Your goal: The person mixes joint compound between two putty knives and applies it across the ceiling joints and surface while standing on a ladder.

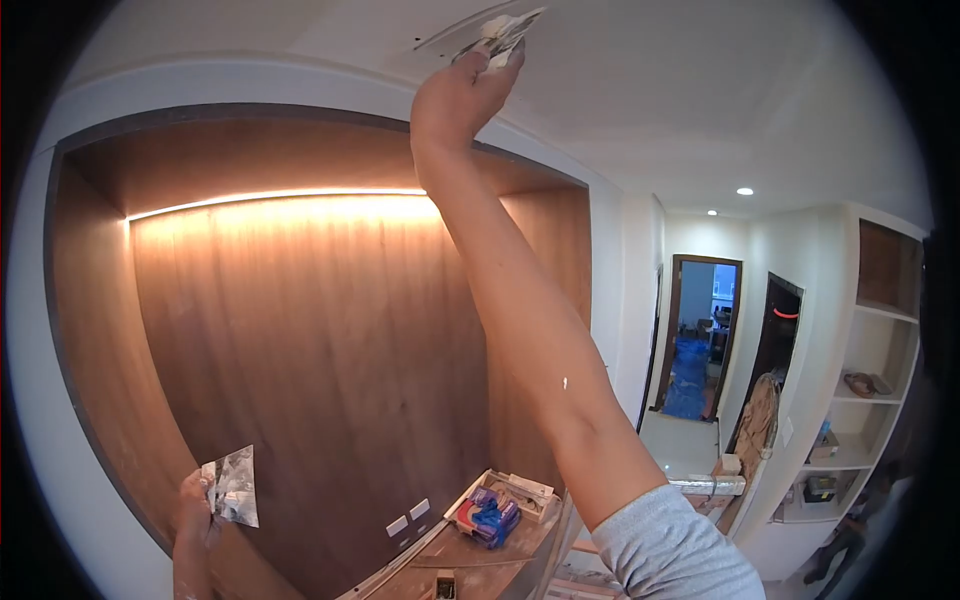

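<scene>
My right hand (462, 98) is raised to the white ceiling (700, 90) at the top of the view. Its fingers are closed round a putty knife (508, 38) with pale putty on it, held at the ceiling surface. Beside the blade, a dark line and small dark spots mark the ceiling. Low on the left, my left hand (194, 508) grips a flat, roughly square metal scraper (234, 486) smeared with putty. This scraper stands out in front of the wood panelling, apart from the ceiling.
A lit wood-panelled niche (310, 330) fills the left. Below is a wooden top (470, 560) bearing a blue and purple package (490, 516) and an open box (525, 495). At right are a doorway (700, 340), shelves (855, 395) and part of another person (850, 540).
</scene>
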